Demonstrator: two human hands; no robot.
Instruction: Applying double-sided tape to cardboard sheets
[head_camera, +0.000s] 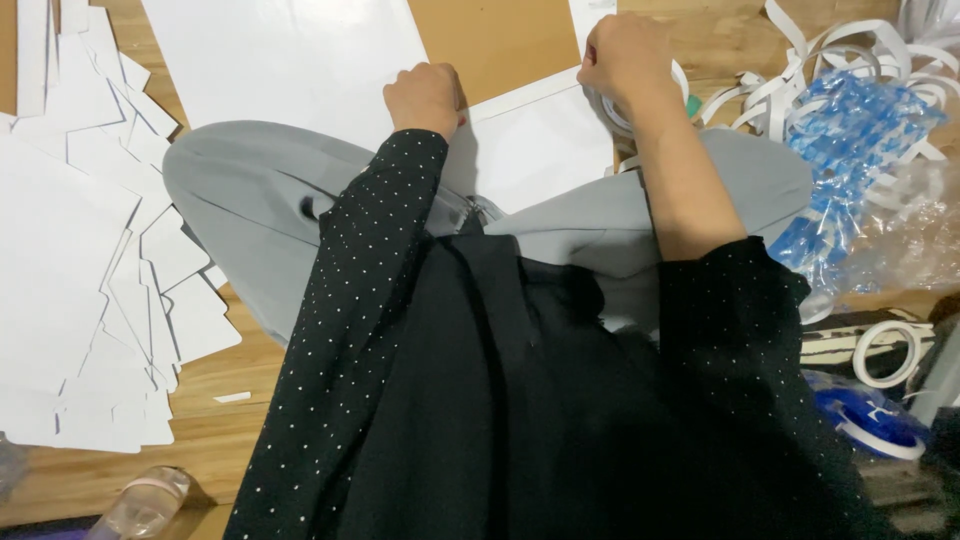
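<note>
Left hand (425, 98) curled into a fist, knuckles pressed down on the near edge of a white card sheet (530, 145) lying across the lap; whether anything is pinched inside, impossible to tell. Right hand (625, 58) also closed, wrapped around a roll of white tape (612, 112) at the sheet's right edge, tape touching the card. Beyond the sheet, a brown board (495, 40) and a larger white sheet (290, 60) on the wooden floor (215, 420). Off to the left, a spread heap of cut white card pieces (90, 270). Off to the right, a tangle of peeled white strips (830, 60), crumpled blue-and-clear plastic wrap (850, 150), another tape roll (888, 353) lying flat. Near the bottom left, a clear bottle (145, 505) on its side.
</note>
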